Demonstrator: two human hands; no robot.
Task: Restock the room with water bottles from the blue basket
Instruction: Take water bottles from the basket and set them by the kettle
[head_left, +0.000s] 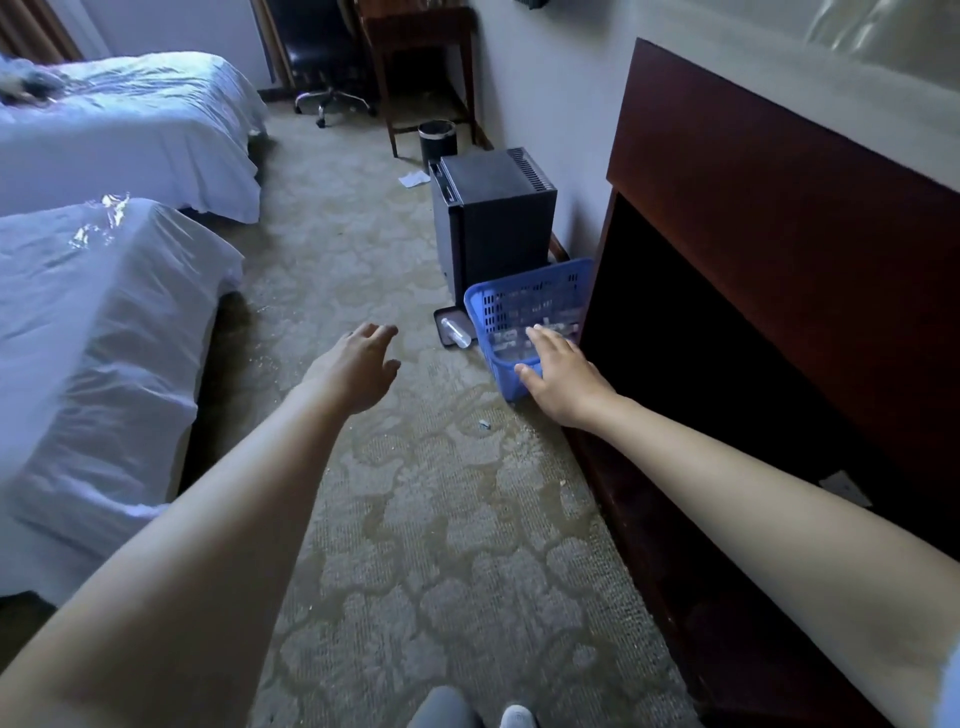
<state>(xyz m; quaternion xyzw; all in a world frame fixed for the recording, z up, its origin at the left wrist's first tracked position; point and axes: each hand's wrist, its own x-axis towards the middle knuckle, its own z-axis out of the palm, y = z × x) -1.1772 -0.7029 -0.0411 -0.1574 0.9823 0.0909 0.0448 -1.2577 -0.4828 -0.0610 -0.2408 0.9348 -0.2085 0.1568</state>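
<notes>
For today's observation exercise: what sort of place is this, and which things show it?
Most likely a hotel room: two beds made up in white linen, a small black fridge on the carpet, and a blue basket of water bottles for restocking.

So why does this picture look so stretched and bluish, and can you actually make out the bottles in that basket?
Head view: the wide lens bends the wooden cabinet and stretches both forearms; dim daylight tints the beds blue, with glare on the nearer one; bottles inside the blue basket are faint clear shapes, uncountable; the right hand covers part of it.
</notes>
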